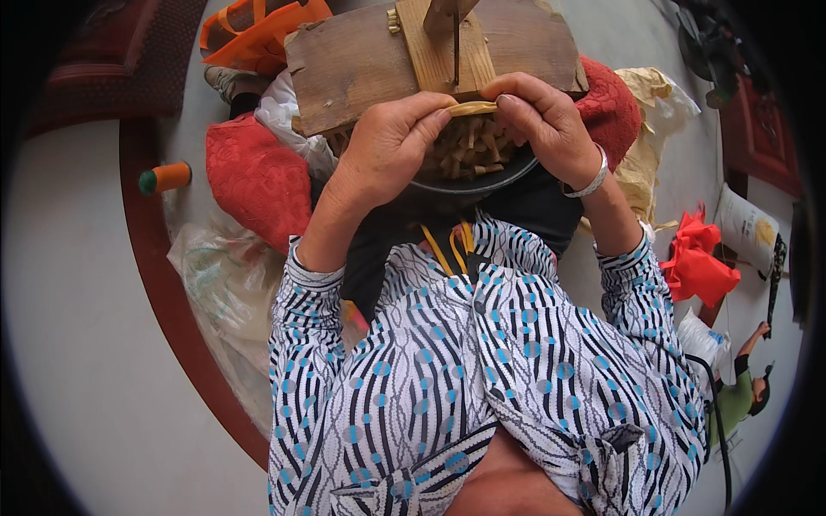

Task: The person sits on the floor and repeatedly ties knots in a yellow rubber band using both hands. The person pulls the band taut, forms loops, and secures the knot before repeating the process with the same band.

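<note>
My left hand (pixel 401 138) and my right hand (pixel 545 122) pinch the two ends of a short yellowish strip (pixel 472 108) between thumbs and fingertips. The strip is held level, just in front of a wooden board (pixel 355 64). Across the board lies a lighter wooden block (pixel 423 45), and on it an upright dark metal blade (pixel 457 51) stands edge-on. Below my hands, a round dark container (pixel 477 187) holds many short cut pieces (pixel 474 145) of similar colour. A few small pieces (pixel 392 20) lie on the board beside the block.
Red cloth covers both knees (pixel 258 174). An orange bag (pixel 258 39) stands at the upper left, a spool of orange thread (pixel 166 178) and clear plastic (pixel 226 290) lie left. Brown paper (pixel 639 155) and a red bag (pixel 700 258) lie right. Another person (pixel 735 400) is at far right.
</note>
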Available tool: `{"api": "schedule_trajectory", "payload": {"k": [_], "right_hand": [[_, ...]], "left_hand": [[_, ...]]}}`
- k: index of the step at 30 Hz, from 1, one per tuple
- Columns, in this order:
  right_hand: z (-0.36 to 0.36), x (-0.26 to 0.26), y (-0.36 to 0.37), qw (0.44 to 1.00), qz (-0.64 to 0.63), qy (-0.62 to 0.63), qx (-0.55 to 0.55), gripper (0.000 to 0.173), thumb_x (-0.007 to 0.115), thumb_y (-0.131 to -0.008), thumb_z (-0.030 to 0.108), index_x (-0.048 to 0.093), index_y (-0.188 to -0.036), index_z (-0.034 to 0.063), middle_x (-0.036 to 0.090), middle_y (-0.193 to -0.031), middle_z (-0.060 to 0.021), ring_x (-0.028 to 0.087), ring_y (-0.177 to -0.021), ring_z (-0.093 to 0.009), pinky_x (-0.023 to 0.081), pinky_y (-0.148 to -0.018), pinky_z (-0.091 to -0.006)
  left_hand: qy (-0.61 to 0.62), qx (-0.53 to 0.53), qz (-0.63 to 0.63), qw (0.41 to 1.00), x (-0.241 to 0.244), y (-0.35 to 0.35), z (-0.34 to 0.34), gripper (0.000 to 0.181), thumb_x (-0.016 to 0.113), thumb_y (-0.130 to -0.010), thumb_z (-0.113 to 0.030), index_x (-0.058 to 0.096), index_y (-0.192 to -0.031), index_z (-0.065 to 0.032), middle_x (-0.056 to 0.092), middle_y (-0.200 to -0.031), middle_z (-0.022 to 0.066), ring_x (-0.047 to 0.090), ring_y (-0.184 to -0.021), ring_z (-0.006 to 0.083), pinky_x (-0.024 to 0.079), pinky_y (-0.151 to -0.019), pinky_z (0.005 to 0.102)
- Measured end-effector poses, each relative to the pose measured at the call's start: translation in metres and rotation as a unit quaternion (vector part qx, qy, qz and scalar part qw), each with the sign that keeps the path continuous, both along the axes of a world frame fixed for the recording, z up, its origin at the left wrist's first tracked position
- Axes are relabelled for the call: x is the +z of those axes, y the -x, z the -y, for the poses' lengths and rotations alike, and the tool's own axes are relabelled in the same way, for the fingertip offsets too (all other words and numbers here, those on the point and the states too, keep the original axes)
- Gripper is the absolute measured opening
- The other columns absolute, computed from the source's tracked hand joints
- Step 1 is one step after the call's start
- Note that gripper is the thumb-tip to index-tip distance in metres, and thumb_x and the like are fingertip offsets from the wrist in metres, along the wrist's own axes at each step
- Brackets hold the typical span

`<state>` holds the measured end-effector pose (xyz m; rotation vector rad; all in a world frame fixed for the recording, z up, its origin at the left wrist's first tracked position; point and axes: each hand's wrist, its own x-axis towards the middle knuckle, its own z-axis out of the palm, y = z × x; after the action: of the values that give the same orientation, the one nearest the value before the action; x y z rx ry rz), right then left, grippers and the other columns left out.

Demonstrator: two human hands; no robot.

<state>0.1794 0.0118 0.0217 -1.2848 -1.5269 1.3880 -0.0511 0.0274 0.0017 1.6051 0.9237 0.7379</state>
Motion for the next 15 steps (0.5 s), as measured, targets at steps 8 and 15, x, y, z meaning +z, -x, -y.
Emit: {"api": "schedule_trajectory", "payload": {"k": [8, 15], "right_hand": [[-0.041, -0.013, 0.010, 0.980, 0.087, -0.155, -0.088, 0.014, 0.060, -0.093, 0.013, 0.064, -0.102, 0.0025, 0.065, -0.082, -0.0090, 0.061, -0.077, -0.015, 0.048, -0.072, -0.0278], [-0.051, -0.034, 0.009, 0.972, 0.114, -0.176, -0.103, 0.012, 0.063, -0.089, 0.010, 0.065, -0.098, 0.0030, 0.065, -0.085, -0.0091, 0.062, -0.078, -0.017, 0.049, -0.072, -0.0277]], "left_hand": [[-0.020, 0.058, 0.064, 0.996, -0.007, -0.011, -0.047, 0.014, 0.054, -0.095, -0.010, 0.058, -0.104, 0.0007, 0.058, -0.083, -0.0004, 0.052, -0.075, 0.0063, 0.044, -0.067, 0.0212], [-0.086, 0.086, -0.030, 0.992, -0.019, -0.017, -0.059, 0.018, 0.059, -0.090, -0.015, 0.058, -0.101, -0.0009, 0.067, -0.087, 0.0157, 0.065, -0.081, 0.0259, 0.050, -0.074, 0.0343]]}}
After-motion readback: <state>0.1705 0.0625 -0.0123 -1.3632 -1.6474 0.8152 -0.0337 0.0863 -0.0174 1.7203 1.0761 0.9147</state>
